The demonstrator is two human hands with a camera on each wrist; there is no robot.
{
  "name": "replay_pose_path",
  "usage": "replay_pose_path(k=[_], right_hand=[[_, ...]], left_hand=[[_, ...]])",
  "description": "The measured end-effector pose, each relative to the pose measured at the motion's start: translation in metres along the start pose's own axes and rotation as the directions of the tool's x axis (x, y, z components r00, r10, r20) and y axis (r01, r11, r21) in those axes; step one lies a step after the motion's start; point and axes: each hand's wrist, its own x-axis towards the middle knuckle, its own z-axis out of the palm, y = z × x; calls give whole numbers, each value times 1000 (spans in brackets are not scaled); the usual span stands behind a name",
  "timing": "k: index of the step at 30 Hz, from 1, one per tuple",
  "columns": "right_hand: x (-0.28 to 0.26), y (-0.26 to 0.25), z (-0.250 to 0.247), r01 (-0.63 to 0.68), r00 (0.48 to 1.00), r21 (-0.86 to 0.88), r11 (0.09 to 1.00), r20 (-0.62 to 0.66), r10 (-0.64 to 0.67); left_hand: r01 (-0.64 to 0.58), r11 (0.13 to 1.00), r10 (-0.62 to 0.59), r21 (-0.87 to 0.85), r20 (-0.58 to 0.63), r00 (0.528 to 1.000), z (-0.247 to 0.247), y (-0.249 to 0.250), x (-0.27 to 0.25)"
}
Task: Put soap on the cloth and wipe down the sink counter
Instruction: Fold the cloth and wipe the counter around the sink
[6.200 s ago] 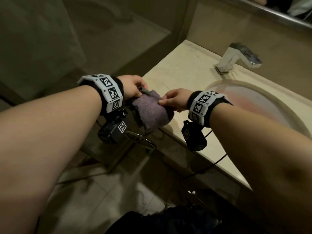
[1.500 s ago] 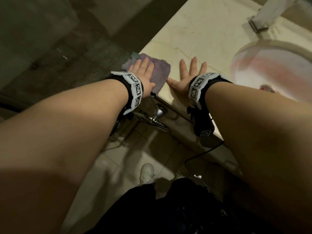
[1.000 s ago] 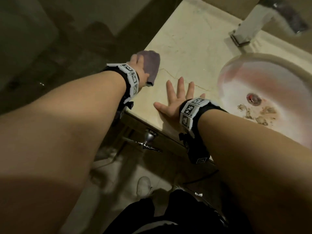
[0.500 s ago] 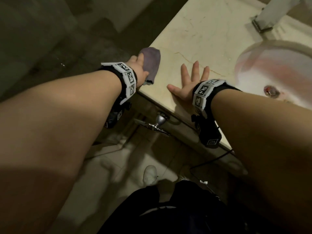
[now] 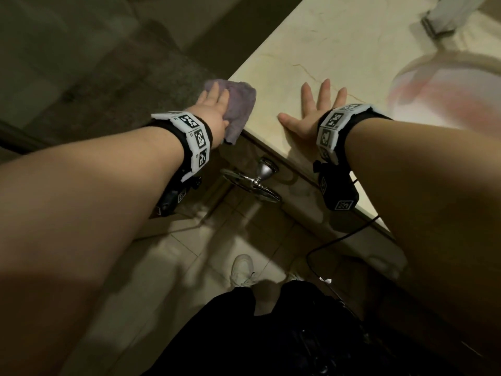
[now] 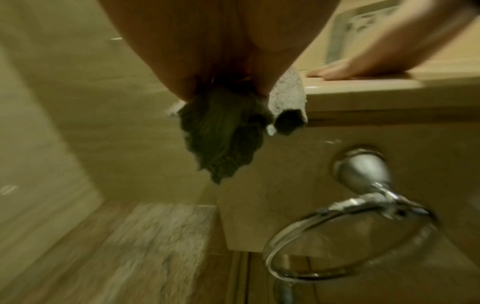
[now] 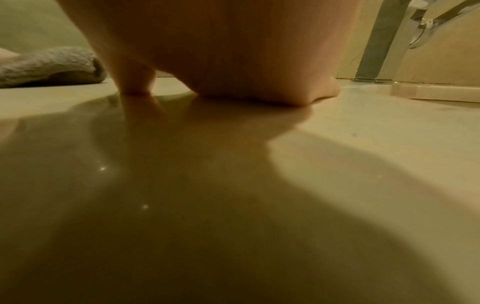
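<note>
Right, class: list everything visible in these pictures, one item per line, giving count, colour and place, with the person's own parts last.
cloth: one, purple, on the counter's left corner, hanging over the edge
counter: one, cream marble, upper right
sink basin: one, pale, right
tap: one, silver, behind the basin
towel ring: one, chrome, below the counter
shoe: one, white, on the floor
left hand: one, presses the cloth
right hand: one, flat on the counter
</note>
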Motion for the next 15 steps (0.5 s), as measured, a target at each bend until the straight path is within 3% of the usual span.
replay_pose_path(k=[6,15], right_hand=[[2,0,3,2,1000,7,1000,2,-2],[4,-2,-1,-7,999,30,1000,36,6]], left_hand=[[-209,965,206,159,33,978,-1,29,-7],[-239,956,235,167,45,971,-14,37,21]])
